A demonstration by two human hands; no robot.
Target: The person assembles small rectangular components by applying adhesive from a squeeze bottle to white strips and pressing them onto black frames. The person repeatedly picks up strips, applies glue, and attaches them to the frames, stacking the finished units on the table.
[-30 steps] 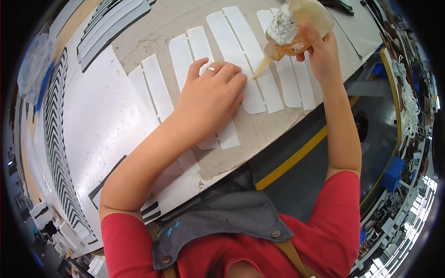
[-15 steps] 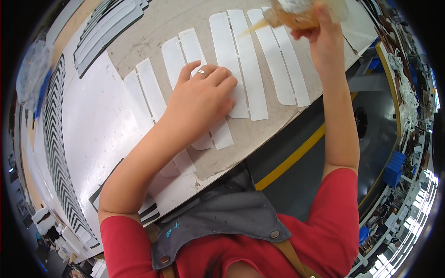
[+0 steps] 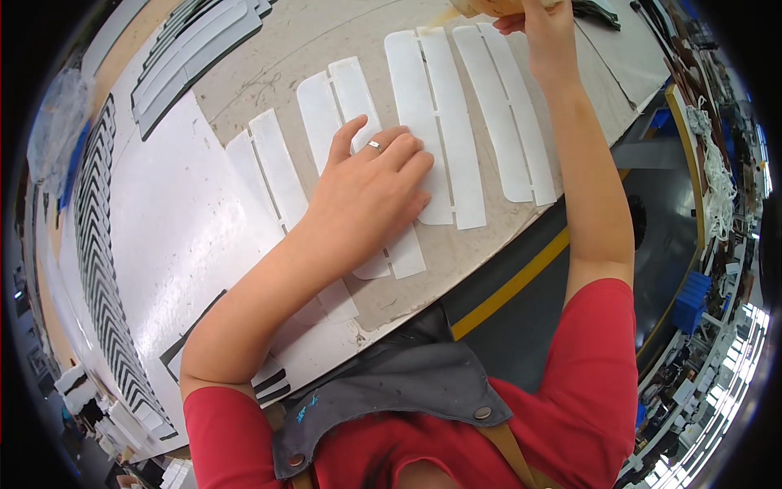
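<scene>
Several white flat pieces lie in a row, each split lengthwise by a narrow slot. My left hand [image 3: 371, 186] rests on the second white piece [image 3: 314, 102] from the left, thumb spread from the bent fingers, holding nothing; its fingertips come close to the third white piece [image 3: 456, 122]. At the top edge, my right hand [image 3: 552, 41] grips a squeeze bottle [image 3: 486, 7] of amber liquid, partly cut off by the picture's edge. The bottle's pale nozzle [image 3: 445, 18] slants down left over the third piece's far end. Another white piece [image 3: 505, 106] lies below the right hand.
A stack of grey-white pieces with dark edges [image 3: 191, 69] lies far left. Along the left runs a long overlapping row of dark-edged pieces [image 3: 110, 277]. The worktable's front edge [image 3: 468, 277] slants up to the right. A black item [image 3: 599, 13] lies behind the right hand.
The bottle in my right hand has moved up and slightly left, partly out of the picture. My left hand stays on the second piece. The whole table view has shifted slightly down and right.
</scene>
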